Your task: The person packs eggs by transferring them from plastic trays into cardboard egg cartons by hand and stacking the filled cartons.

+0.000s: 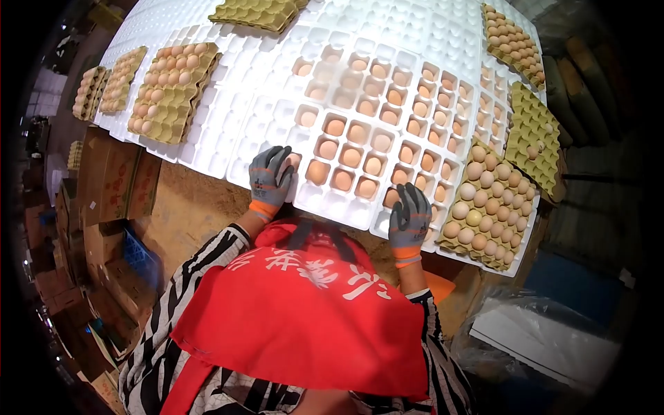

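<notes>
My left hand (271, 176), gloved, bends against a pale egg (293, 163); I can't tell whether my fingers grip it or it rests in a compartment. My right hand (412, 216) reaches over the near edge beside a darker egg (391, 198); its underside is hidden, so I can't tell if it clasps anything. My fingers cover part of the pale egg: its long axis and which end points where are unclear. A hard squeeze or a knock on a compartment wall could crack the shell, and a slick glove could let it slip. Between my hands sits a white foam tray (332, 214), its nearest compartments bare. Just right is a loaded pulp tray (462, 252); farther left, a partly filled pulp stack (169, 129).
</notes>
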Motion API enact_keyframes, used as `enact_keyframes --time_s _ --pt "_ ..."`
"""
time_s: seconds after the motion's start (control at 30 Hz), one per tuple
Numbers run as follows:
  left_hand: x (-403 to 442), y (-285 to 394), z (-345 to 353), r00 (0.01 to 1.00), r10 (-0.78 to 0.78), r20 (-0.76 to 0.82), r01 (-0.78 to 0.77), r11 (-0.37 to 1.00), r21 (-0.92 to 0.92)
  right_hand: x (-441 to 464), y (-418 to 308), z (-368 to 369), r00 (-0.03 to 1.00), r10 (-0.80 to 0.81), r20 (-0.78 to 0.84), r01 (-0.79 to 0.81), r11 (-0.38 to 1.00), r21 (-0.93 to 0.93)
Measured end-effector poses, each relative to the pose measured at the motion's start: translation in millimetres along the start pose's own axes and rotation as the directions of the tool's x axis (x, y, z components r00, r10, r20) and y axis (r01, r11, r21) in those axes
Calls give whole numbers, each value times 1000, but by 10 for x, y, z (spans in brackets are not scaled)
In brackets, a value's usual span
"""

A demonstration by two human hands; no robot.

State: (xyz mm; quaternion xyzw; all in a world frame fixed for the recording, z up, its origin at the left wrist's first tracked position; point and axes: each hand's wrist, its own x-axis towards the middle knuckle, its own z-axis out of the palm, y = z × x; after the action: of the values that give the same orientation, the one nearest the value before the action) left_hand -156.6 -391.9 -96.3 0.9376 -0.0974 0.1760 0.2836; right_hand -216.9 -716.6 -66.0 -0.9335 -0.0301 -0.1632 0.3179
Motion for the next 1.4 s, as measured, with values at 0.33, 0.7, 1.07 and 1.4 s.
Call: enact_keyframes --time_s 0.33,0.7,1.07,1.4 --pt "111 -92 -228 913 82 399 -131 987 95 347 -869 632 902 -356 247 339 935 109" --pt "193 -1001 -1464 997 -26 -67 32 995 90 669 -1036 969 923 -219 315 215 975 50" --pt "955 -3179 -2879 941 -24 338 -104 930 354 2242 -3414 2492 889 -213 406 15 899 439" --pt "1108 -3825 -3084 907 72 416 11 981 -192 2719 -3647 3646 919 -144 368 0 932 363"
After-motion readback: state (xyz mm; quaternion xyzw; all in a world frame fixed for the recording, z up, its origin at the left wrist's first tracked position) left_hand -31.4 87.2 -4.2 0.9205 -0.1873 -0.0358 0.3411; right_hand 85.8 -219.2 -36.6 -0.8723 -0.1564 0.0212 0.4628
